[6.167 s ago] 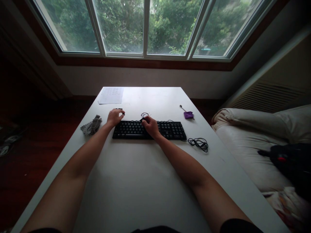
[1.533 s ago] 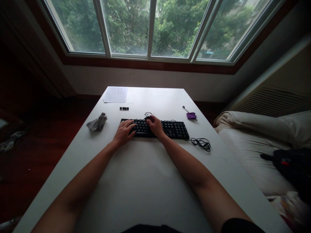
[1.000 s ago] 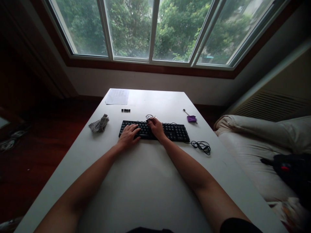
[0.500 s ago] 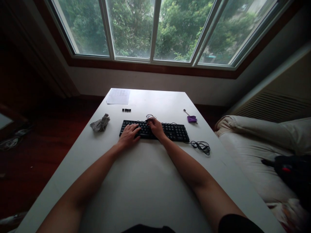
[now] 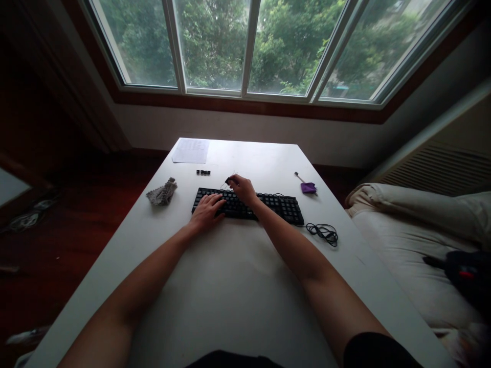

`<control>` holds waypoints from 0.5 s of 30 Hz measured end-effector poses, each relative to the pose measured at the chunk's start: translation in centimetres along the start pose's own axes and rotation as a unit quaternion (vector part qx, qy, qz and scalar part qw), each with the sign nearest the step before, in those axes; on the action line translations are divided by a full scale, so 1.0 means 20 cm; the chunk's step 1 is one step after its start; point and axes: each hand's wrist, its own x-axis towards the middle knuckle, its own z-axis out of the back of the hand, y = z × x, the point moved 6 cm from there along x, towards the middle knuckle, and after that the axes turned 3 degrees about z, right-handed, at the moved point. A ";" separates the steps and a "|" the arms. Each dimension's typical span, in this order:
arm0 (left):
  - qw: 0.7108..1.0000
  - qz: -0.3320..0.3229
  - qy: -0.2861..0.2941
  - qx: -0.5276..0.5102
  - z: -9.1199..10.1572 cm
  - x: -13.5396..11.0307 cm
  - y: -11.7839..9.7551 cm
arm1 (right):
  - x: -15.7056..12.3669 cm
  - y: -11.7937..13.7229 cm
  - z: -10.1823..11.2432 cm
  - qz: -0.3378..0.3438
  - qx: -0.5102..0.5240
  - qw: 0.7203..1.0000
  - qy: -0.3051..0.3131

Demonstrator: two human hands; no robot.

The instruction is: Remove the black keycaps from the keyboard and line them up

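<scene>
The black keyboard lay across the middle of the tabletop. The left hand, fingers spread, rested on its left part. The right hand, by the keyboard's far edge, pinched a small dark tool with thin wires. A row of small black blocks sat beyond, far left.

Right hand shifts toward the keyboard's far edge

Its wire tool moves along; the left hand has come from the loose keys onto the keyboard.
</scene>
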 end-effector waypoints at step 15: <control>1.000 -0.012 -0.011 0.019 0.01 0.01 0.01 | 0.17 0.08 -0.10 0.036 -0.151 0.972 0.179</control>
